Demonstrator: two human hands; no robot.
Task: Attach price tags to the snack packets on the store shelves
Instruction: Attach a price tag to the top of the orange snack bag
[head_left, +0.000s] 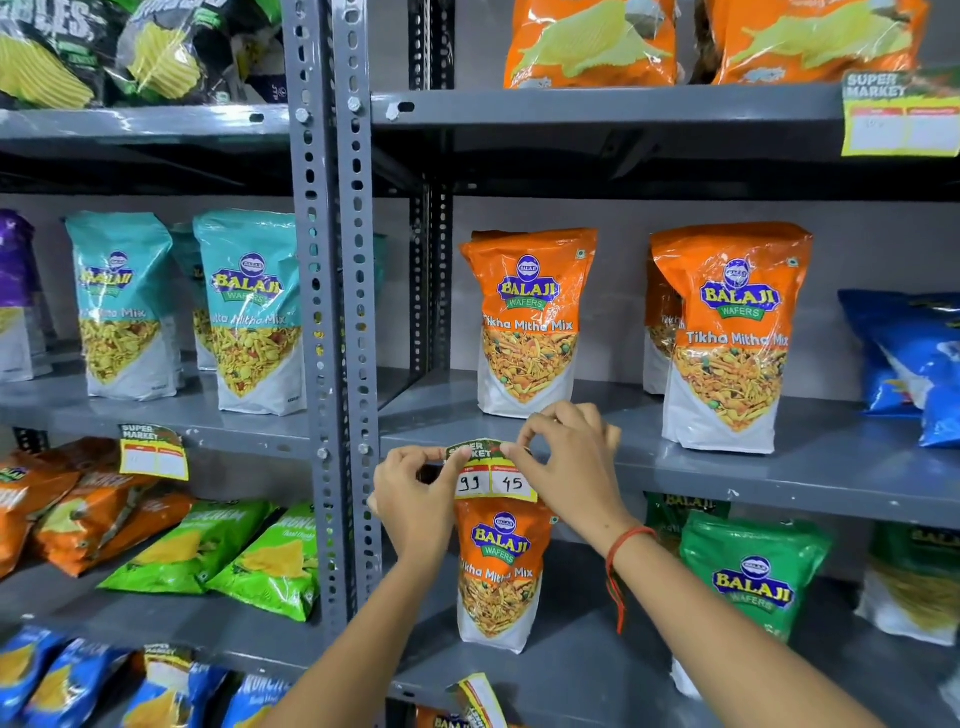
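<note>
A yellow price tag (496, 475) with a green "Super Market" header and the handwritten numbers 99 and 45 lies against the front edge of the middle grey shelf (727, 483). My left hand (415, 493) pinches its left side and my right hand (566, 457) holds its top right corner. Just above the tag an orange Tikha Mitha Mix packet (527, 322) stands upright on the shelf, with another orange packet (727, 338) to its right. A third orange packet (498, 571) stands on the shelf below, right under the tag.
Perforated grey uprights (332, 312) split the racks. Teal packets (249, 312) stand at the left, blue bags (914, 364) at the right, green packets (753, 571) lower right. Other price tags hang at the left shelf edge (153, 452), at the top right (901, 114) and at the bottom (480, 699).
</note>
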